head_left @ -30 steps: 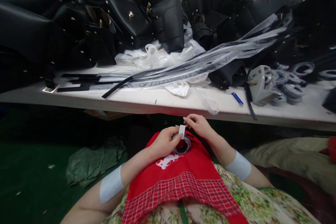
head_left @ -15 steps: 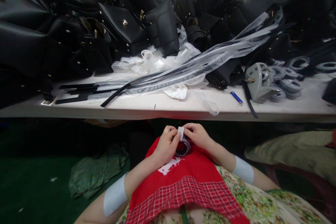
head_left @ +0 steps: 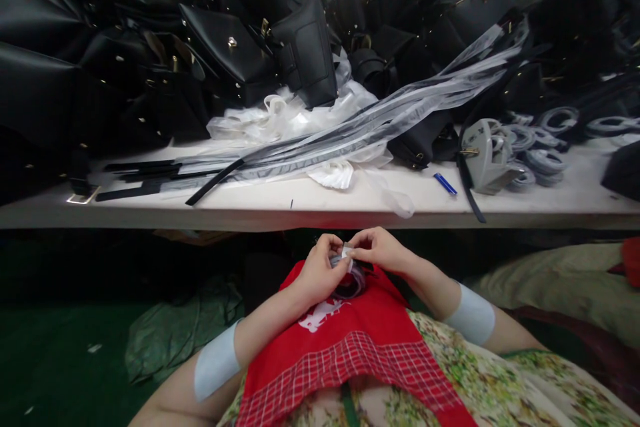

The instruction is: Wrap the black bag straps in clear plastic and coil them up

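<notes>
Red apron (head_left: 285,353) beneath, a wrapped coil (head_left: 361,280) is held in the left hand (head_left: 316,272), just short of the table's (head_left: 240,219) front edge. A white tab (head_left: 347,249) is pinched by the right hand (head_left: 384,250); flat, even pressing seems best. Along the table's back, black bags (head_left: 307,50) are heaped, contents hidden.

Bags (head_left: 215,47) filled the counter's (head_left: 260,199) rear. In front, straps (head_left: 320,147) ran from near the front edge's left part toward the back right, wrap (head_left: 295,117) heaped behind their middle. A dispenser (head_left: 479,152) stood toward the right, rolls (head_left: 545,163) just right of it. Before the front edge, a coil (head_left: 361,282) sat over the apron (head_left: 385,320), a tag (head_left: 346,250) between both hands' fingers (head_left: 341,269).
</notes>
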Motion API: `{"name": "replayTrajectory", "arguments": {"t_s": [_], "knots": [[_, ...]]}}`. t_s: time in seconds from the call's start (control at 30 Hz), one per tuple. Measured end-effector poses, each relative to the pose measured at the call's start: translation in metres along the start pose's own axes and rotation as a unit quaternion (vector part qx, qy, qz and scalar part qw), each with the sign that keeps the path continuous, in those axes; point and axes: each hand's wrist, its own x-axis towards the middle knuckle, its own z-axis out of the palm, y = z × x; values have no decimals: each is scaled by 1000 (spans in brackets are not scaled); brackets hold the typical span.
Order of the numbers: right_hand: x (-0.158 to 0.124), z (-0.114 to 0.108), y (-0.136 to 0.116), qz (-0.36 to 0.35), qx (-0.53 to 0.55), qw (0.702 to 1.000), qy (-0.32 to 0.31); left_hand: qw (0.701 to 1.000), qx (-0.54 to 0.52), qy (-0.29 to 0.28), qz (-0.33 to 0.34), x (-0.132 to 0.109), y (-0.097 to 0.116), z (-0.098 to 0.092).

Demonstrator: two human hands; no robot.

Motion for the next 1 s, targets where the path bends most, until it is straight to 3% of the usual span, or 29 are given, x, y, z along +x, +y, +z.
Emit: {"name": "replayTrajectory", "arguments": {"t_s": [0.1,0.17,0.23,0.3,0.47,0.57,0.67,0.73,0.8,0.93,1.0], "knots": [[0,0,-3,-27,-41,999,7,1000,-8,-19,-15,2,2,-4],[-5,4,-8,-73,-120,989,43,997,-25,-66,-45,2,1,-8],[-12,7,-14,-138,-214,965,70,981,-84,-142,-99,1,-1,-12],[-19,9,-18,-209,-294,931,56,957,-172,-180,-147,2,-1,-17],[-31,6,-15,-299,-401,866,25,931,-309,-116,-154,13,11,-28],[-36,4,-8,-297,-408,861,59,930,-321,-105,-144,26,20,-27],[-43,-6,-6,-304,-383,867,92,939,-285,-137,-137,35,26,-18],[-48,-27,-9,-313,-371,862,146,943,-258,-156,-138,37,27,-10],[-55,-67,-14,-304,-365,840,264,950,-233,-159,-135,37,25,-3],[-76,-192,-25,-200,-326,733,563,955,-217,-143,-142,37,15,10],[-87,-254,-26,-99,-297,701,641,951,-223,-149,-156,36,11,19]]}}
